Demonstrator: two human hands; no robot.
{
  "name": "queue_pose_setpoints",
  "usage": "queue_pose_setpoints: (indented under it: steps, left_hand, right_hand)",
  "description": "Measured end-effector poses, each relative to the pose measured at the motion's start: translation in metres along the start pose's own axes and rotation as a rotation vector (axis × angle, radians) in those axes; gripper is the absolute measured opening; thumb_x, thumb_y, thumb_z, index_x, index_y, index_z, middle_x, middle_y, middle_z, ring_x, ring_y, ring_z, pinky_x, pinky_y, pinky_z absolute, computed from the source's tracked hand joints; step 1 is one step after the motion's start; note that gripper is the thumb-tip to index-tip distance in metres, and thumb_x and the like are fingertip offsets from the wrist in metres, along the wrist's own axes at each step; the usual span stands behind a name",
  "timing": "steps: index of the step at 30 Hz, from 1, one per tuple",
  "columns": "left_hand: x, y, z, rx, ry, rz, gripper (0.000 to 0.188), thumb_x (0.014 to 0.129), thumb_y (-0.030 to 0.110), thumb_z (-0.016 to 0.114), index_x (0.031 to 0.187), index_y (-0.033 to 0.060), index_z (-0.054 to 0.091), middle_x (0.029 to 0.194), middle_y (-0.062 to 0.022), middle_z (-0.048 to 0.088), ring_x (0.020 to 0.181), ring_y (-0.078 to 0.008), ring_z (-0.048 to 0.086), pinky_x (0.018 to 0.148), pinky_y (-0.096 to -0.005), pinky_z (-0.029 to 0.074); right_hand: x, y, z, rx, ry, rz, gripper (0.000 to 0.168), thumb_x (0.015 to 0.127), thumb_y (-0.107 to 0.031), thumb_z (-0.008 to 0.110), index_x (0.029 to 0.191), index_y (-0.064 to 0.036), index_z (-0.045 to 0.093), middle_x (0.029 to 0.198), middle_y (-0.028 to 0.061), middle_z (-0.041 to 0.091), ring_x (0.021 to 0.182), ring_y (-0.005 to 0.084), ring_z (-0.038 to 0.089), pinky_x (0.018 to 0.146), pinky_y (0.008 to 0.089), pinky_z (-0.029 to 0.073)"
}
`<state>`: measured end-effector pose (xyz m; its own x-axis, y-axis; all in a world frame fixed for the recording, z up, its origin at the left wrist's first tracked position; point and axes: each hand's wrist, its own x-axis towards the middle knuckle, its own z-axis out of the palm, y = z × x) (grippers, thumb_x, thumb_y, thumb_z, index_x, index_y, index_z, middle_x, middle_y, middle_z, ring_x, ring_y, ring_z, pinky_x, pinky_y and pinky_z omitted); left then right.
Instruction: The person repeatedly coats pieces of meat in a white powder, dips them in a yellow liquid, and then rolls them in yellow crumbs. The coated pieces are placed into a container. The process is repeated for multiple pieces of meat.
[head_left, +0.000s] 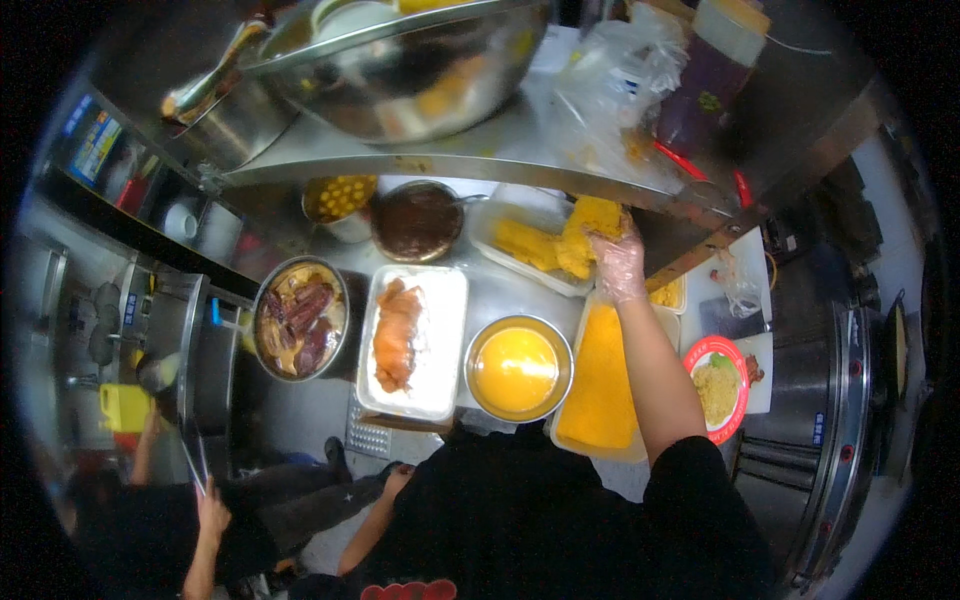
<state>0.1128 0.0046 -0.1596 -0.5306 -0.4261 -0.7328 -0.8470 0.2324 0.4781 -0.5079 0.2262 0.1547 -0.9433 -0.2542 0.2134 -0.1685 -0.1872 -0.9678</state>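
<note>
My right hand (619, 262), in a clear plastic glove, holds a yellow crumb-coated cutlet (592, 217) above the right end of a clear plastic tub (491, 255) of similar coated pieces. Under my right forearm lies a long container of orange-yellow crumbs (598, 375). Left of it stand a steel bowl of beaten egg (517, 369) and a white tray (442, 345) of white powder with a piece of raw meat (398, 336) on it. My left hand (400, 480) hangs low beside my body, away from the food; its fingers look curled, their grip unclear.
A steel shelf edge (450, 169) crosses above the containers, bearing a large steel bowl (420, 82). A pot of dark meat (302, 319) and a pot of dark sauce (418, 220) stand at left. A red-rimmed plate (721, 352) is at right. Another person's hand (214, 514) holds tongs at lower left.
</note>
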Motion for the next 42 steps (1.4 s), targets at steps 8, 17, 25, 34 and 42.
queue_pose_setpoints:
  steps: [8, 17, 25, 34, 42]
  left_hand:
    - [-0.040, -0.008, 0.016, 0.021, 0.045, -0.118, 0.044, 0.088, 0.046, 0.053, 0.103, 0.0070, 0.065, 0.097, -0.0217, 0.067, 0.095, -0.0382, 0.063, 0.079, -0.0451, 0.049]
    - [-0.056, -0.014, 0.035, 0.033, 0.089, -0.058, 0.044, 0.089, 0.046, 0.053, 0.103, 0.0060, 0.065, 0.099, -0.0221, 0.066, 0.097, -0.0394, 0.062, 0.080, -0.0447, 0.049]
    - [-0.078, 0.037, 0.002, -0.225, 0.117, -0.151, 0.039, 0.092, 0.038, 0.051, 0.104, 0.0029, 0.064, 0.101, -0.0214, 0.067, 0.096, -0.0380, 0.063, 0.082, -0.0415, 0.048]
    - [-0.042, -0.057, 0.051, -0.366, 0.098, 0.063, 0.032, 0.092, 0.029, 0.051, 0.103, 0.0018, 0.064, 0.093, -0.0187, 0.067, 0.089, -0.0346, 0.063, 0.078, -0.0384, 0.049]
    - [-0.064, -0.084, 0.068, -0.200, 0.109, 0.074, 0.033, 0.091, 0.025, 0.051, 0.105, -0.0023, 0.063, 0.096, -0.0202, 0.066, 0.091, -0.0341, 0.063, 0.085, -0.0378, 0.047]
  right_hand:
    - [0.056, 0.040, 0.031, -1.006, -0.097, 0.140, 0.051, 0.077, -0.016, 0.069, 0.124, -0.006, 0.053, 0.120, 0.0220, 0.059, 0.109, 0.0360, 0.058, 0.091, 0.0409, 0.047]
    - [0.018, 0.004, 0.113, -0.915, -0.465, 0.063, 0.050, 0.080, -0.018, 0.066, 0.127, -0.007, 0.052, 0.118, 0.0189, 0.061, 0.110, 0.0331, 0.058, 0.095, 0.0368, 0.046]
    - [-0.082, 0.003, 0.210, -0.965, -0.908, 0.094, 0.051, 0.077, -0.018, 0.072, 0.119, 0.005, 0.056, 0.115, 0.0213, 0.063, 0.110, 0.0287, 0.060, 0.095, 0.0337, 0.046]
    - [-0.094, 0.084, 0.239, -0.693, -0.907, 0.711, 0.040, 0.071, -0.021, 0.072, 0.100, 0.005, 0.065, 0.098, 0.0190, 0.067, 0.086, 0.0242, 0.064, 0.075, 0.0322, 0.051]
    - [-0.114, 0.054, 0.258, -1.084, -0.975, 0.494, 0.030, 0.081, -0.014, 0.057, 0.100, 0.008, 0.064, 0.096, 0.0218, 0.066, 0.086, 0.0320, 0.065, 0.078, 0.0395, 0.051]
